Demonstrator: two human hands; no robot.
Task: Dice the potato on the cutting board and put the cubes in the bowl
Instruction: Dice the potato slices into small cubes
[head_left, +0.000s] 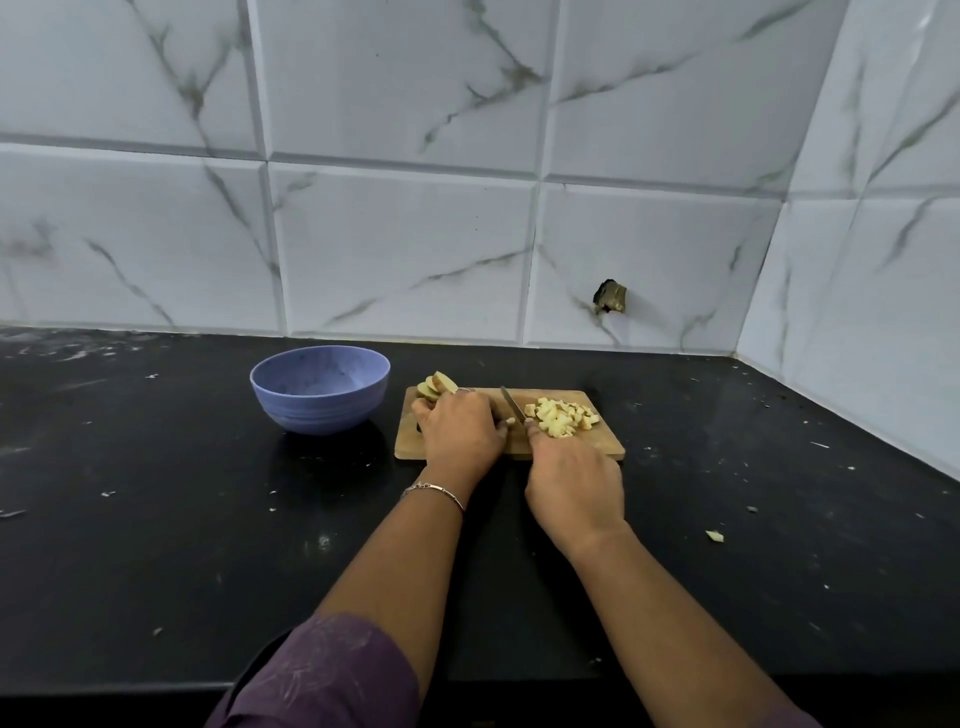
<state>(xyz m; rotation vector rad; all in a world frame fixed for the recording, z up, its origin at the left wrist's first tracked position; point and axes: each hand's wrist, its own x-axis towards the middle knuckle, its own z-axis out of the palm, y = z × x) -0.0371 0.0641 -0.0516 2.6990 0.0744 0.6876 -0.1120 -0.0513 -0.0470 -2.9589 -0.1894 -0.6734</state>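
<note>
A small wooden cutting board (605, 448) lies on the black counter. Its right part carries a pile of pale potato cubes (561, 417). Several potato slices (436, 386) lean at the board's far left corner. My left hand (460, 428) rests curled over a potato piece on the board, which it mostly hides. My right hand (574, 483) grips the handle of a knife (511, 404), whose blade points away from me between my left fingers and the cubes. A blue bowl (320, 388) stands left of the board and looks empty.
The black counter (156, 493) is speckled with small white bits. One stray potato cube (715, 535) lies on it to the right of my right arm. A tiled marble-look wall rises behind and on the right, with a dark hole (609, 297) in it.
</note>
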